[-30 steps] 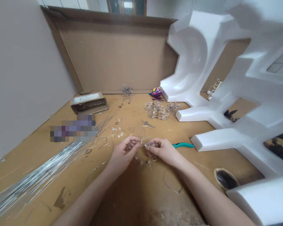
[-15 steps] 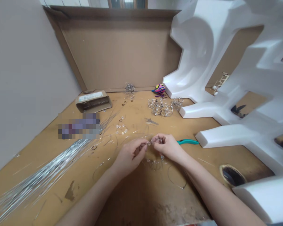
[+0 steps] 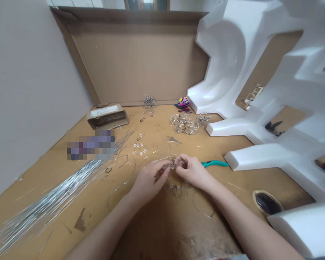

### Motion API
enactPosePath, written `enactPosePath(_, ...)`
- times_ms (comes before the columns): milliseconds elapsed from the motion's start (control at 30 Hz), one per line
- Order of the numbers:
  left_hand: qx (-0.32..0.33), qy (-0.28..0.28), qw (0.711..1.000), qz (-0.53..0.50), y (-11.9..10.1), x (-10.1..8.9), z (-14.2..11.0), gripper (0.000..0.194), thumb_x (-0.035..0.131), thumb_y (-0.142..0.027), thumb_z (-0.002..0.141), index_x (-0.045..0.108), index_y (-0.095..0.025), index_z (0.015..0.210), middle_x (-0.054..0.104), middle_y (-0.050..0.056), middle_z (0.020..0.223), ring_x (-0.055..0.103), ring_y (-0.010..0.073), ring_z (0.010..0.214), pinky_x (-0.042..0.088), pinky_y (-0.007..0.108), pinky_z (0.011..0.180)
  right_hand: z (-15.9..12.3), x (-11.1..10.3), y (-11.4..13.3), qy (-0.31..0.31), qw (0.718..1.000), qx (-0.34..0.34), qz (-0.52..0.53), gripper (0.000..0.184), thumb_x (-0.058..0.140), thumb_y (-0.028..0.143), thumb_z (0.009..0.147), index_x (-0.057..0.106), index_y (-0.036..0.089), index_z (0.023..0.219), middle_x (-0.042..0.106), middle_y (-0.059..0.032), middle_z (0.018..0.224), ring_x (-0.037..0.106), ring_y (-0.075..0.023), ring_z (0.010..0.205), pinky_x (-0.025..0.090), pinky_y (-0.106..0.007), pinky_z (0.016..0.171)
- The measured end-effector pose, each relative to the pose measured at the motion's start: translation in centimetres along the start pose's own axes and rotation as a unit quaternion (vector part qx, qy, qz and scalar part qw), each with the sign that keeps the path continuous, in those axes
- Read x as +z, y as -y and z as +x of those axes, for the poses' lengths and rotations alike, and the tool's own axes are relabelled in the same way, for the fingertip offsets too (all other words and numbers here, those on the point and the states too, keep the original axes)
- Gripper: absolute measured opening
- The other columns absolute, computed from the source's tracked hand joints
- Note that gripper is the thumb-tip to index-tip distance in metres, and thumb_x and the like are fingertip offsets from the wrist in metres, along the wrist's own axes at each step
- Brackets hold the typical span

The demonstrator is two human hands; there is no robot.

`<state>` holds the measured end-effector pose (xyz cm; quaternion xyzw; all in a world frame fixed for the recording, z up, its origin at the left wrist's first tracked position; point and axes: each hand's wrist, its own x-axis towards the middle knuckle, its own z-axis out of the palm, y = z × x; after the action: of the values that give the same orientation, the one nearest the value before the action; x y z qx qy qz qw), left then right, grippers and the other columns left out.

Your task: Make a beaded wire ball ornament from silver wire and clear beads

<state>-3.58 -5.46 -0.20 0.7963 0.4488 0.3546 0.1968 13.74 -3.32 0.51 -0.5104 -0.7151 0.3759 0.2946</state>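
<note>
My left hand (image 3: 153,177) pinches one side of a thin wire piece, and my right hand (image 3: 191,170) grips its other side close by. A small clear bead (image 3: 172,167) shows between the fingertips of both hands. Below them, wire loops with clear beads (image 3: 179,190) show against the table; whether they hang from the held piece or lie there I cannot tell. Teal-handled pliers (image 3: 216,163) lie just right of my right hand, their jaws hidden behind it. Loose clear beads (image 3: 141,148) lie beyond my left hand.
A bundle of straight wires (image 3: 62,196) stretches across the left side. Farther back are an open cardboard box (image 3: 108,117), beaded wire rings (image 3: 184,123), a wire tangle (image 3: 149,101) and a colourful pouch-like thing (image 3: 183,103). White moulded foam (image 3: 256,156) borders the right.
Both hands stay in nearly the same place, with small finger movements. The bead between the fingertips shows more plainly, and the beaded loops below have shifted slightly.
</note>
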Motion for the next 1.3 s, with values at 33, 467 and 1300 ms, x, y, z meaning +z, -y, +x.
enactPosePath(33,-0.002,-0.001,1.000,-0.001,-0.02,0.01,0.00,0.021,0.045,-0.025,0.086,0.060,-0.021,0.100,0.064,0.000,0.074,0.055,0.0107,0.063,0.043,0.022,0.060,0.00,-0.03,0.07,-0.001,1.000,-0.002,-0.004,0.007,0.046,0.018,0.065,0.050,0.019,0.071,0.049,0.0056,0.056,0.044,-0.0074,0.048,0.034,-0.019,0.048)
enactPosePath(467,-0.015,0.007,1.000,0.008,-0.24,-0.10,0.00,0.021,0.042,-0.024,0.087,0.060,-0.021,0.098,0.066,0.002,0.079,0.058,0.0129,0.069,0.045,0.024,0.063,0.02,-0.32,0.10,0.031,0.999,-0.016,0.026,0.009,0.049,0.013,0.063,0.049,0.018,0.071,0.043,0.0063,0.057,0.039,-0.0071,0.053,0.031,-0.019,0.050)
enactPosePath(1300,0.048,-0.019,0.998,-0.022,-0.10,-0.04,-0.02,0.028,0.040,-0.019,0.087,0.057,-0.022,0.109,0.063,0.002,0.076,0.056,0.0140,0.072,0.044,0.026,0.069,0.03,-0.67,-0.04,0.035,0.997,-0.003,0.067,0.010,0.045,0.015,0.067,0.052,0.018,0.074,0.044,0.0074,0.054,0.041,-0.0056,0.044,0.032,-0.017,0.044)
